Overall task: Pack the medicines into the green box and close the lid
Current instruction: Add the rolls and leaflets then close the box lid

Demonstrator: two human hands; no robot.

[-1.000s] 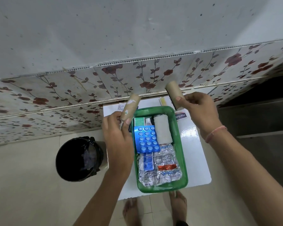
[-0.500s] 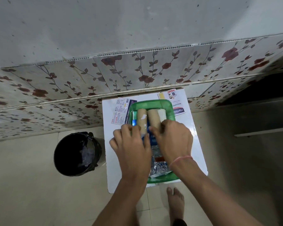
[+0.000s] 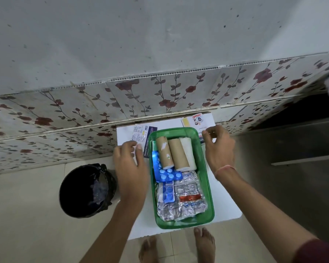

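The green box (image 3: pixel 207 179) stands open on a small white table (image 3: pixel 226 198). At its far end lie two brown rolls (image 3: pixel 164 155) (image 3: pixel 179 155) and a white roll (image 3: pixel 188 153). Blue blister packs (image 3: pixel 165 174) and silver strips (image 3: pixel 187 203) fill the rest. My left hand (image 3: pixel 130 168) hovers left of the box, its fingers apart and touching a dark blue dressing packet (image 3: pixel 143 136). At the back right corner, my right hand (image 3: pixel 218 149) pinches the edge of a white packet (image 3: pixel 197 120), which lies flat on the table.
A black bin (image 3: pixel 85 190) stands on the floor left of the table. A flowered tile wall (image 3: pixel 160 97) rises right behind the table. My bare feet (image 3: pixel 204 242) are at the table's near edge. A dark step lies to the right.
Both hands held a brown roll each, laid them side by side in the box, then let go and moved outward to the packets at the back left and back right.
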